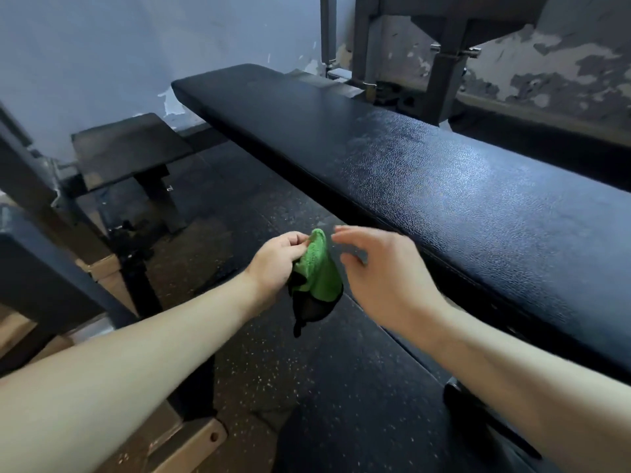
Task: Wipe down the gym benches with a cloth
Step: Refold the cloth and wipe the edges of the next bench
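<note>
Head view: the green cloth (317, 268) hangs in the air, long axis vertical, peak up. My left hand (276, 264) has its grip pinched on the top, probably so I can refold it. My right hand (382, 278), grip apart, hovers just beside it. The worktop (444, 172), a black gym bench, runs from far left to near right.

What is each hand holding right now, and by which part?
The left hand pinches the green microfibre cloth by its top edge, the rest hanging; the right hand holds nothing.
</note>
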A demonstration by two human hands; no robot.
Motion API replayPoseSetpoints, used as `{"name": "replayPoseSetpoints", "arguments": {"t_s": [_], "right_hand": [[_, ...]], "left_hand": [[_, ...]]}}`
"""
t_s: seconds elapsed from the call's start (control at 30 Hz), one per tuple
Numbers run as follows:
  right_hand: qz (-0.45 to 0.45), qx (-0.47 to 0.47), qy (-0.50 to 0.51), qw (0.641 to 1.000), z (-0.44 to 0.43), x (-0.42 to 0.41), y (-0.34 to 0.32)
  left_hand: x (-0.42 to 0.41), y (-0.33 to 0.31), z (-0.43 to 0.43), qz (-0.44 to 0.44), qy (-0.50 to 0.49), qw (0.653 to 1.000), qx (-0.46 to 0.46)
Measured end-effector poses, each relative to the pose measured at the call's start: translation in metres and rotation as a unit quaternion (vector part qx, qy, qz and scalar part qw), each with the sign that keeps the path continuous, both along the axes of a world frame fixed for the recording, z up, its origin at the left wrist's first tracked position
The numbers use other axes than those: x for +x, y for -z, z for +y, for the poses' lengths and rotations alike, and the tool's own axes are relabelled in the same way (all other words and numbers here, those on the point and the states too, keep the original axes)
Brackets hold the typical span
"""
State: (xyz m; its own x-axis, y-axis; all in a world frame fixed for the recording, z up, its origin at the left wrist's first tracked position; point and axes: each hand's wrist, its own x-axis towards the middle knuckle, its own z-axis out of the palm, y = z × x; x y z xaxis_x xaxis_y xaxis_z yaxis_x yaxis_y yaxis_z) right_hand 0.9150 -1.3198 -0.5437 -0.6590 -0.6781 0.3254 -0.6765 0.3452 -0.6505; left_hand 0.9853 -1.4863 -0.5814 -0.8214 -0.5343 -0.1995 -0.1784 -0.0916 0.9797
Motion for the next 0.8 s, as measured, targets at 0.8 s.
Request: {"name": "replayPoseSetpoints", "arguments": {"t_s": [0.8], "right_hand": [[-0.547,-0.051,0.03,0.835,0.004,0.005,0.048]], "left_hand": [[0.033,0.021,-0.023,-0.162,0.092,0.976,-0.109]]}}
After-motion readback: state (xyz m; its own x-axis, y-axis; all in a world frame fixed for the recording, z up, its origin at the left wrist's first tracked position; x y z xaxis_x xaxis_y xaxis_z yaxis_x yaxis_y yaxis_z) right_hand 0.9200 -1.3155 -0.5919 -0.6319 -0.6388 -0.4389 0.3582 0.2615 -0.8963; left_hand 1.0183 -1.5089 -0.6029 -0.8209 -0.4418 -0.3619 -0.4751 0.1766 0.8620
